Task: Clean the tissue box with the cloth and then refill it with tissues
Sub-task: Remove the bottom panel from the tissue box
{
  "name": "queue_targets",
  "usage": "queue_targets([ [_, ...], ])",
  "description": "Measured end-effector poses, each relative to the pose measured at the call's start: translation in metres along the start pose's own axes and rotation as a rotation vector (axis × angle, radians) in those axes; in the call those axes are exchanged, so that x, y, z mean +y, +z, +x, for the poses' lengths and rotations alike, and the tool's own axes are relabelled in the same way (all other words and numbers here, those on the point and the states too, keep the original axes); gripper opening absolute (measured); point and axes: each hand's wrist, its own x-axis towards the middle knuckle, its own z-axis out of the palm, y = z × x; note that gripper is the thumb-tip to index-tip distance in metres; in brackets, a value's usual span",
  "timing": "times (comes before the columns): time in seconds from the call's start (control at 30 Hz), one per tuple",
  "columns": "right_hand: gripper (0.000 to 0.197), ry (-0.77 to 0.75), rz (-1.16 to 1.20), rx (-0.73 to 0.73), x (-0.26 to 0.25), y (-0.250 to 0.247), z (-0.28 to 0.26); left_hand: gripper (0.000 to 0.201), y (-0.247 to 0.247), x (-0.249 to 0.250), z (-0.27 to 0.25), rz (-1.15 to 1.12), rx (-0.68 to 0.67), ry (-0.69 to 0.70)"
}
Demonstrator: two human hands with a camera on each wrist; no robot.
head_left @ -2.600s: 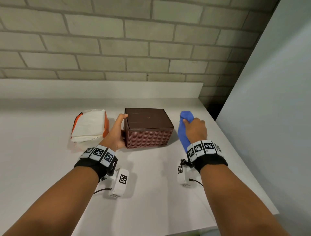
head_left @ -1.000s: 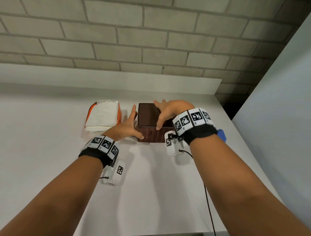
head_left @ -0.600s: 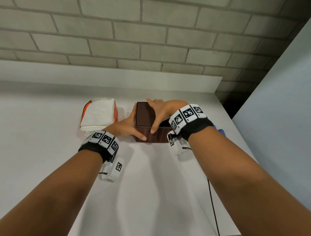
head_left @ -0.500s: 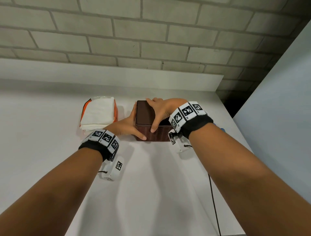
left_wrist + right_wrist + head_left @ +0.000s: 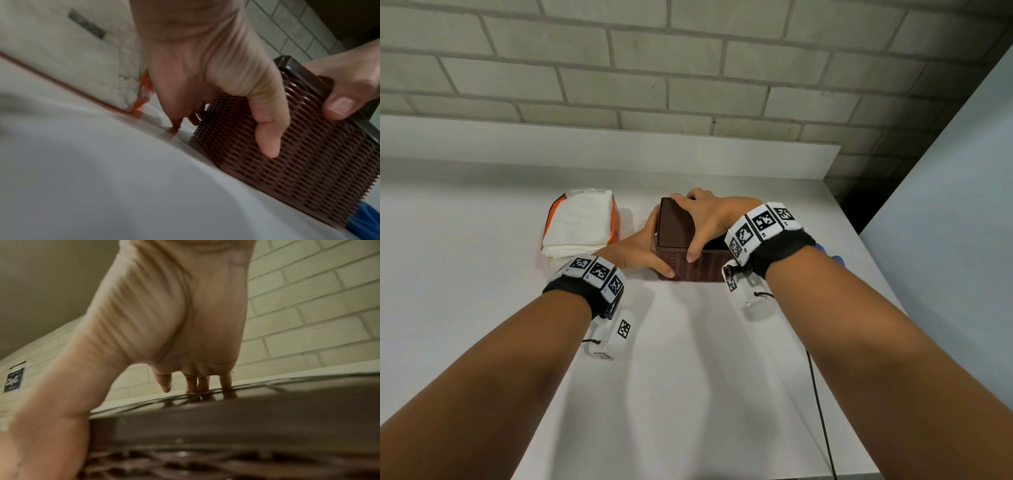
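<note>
The brown woven tissue box (image 5: 690, 270) stands on the white table (image 5: 688, 377), with its dark flat lid (image 5: 674, 222) on top. My left hand (image 5: 643, 251) grips the box's left end, thumb (image 5: 267, 129) on the woven front (image 5: 308, 154). My right hand (image 5: 705, 222) spans the lid (image 5: 226, 418), fingers (image 5: 201, 382) hooked over its far edge and thumb (image 5: 339, 104) on its near edge. The blue cloth (image 5: 837, 260) lies to the right of the box, mostly hidden behind my right wrist, and its corner (image 5: 366, 222) shows in the left wrist view.
A stack of white tissues in an orange wrapper (image 5: 580, 222) lies just left of the box, close to my left hand. A brick wall (image 5: 688, 68) and a white ledge (image 5: 619, 147) run behind. A grey panel (image 5: 945, 205) stands beyond the table's right edge. A black cable (image 5: 818, 394) trails from my right wrist.
My right hand let go of the blue cloth, moved left over the box and took hold of the lid. My left hand stayed on the box's left end, thumb now on the front.
</note>
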Motion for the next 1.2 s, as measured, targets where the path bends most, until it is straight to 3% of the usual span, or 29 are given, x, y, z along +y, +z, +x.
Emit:
queue_targets([
  [0.5, 0.125, -0.054, 0.118, 0.043, 0.005, 0.002, -0.004, 0.133, 0.0, 0.006, -0.004, 0.059, 0.021, -0.06],
  [0.6, 0.125, -0.085, 0.191, 0.123, 0.008, -0.015, -0.009, 0.123, 0.001, 0.007, -0.006, 0.16, 0.082, -0.136],
  [0.73, 0.125, -0.08, 0.211, 0.156, 0.013, -0.033, -0.017, 0.127, 0.002, 0.016, -0.007, 0.22, 0.073, -0.168],
  [0.87, 0.124, -0.11, 0.542, 0.251, 0.025, -0.031, -0.027, 0.131, 0.004, 0.023, -0.01, 0.217, 0.061, -0.152],
  [1.03, 0.124, -0.28, 1.207, 0.359, 0.039, -0.021, -0.047, 0.131, 0.0, 0.032, -0.027, 0.302, 0.072, -0.308],
  [1.13, 0.117, -0.333, 1.499, 0.422, 0.047, -0.008, -0.06, 0.113, -0.008, 0.046, -0.046, 0.374, 0.118, -0.368],
  [1.2, 0.119, -0.404, 1.715, 0.441, 0.048, 0.003, -0.063, 0.078, -0.014, 0.056, -0.056, 0.295, 0.218, -0.365],
])
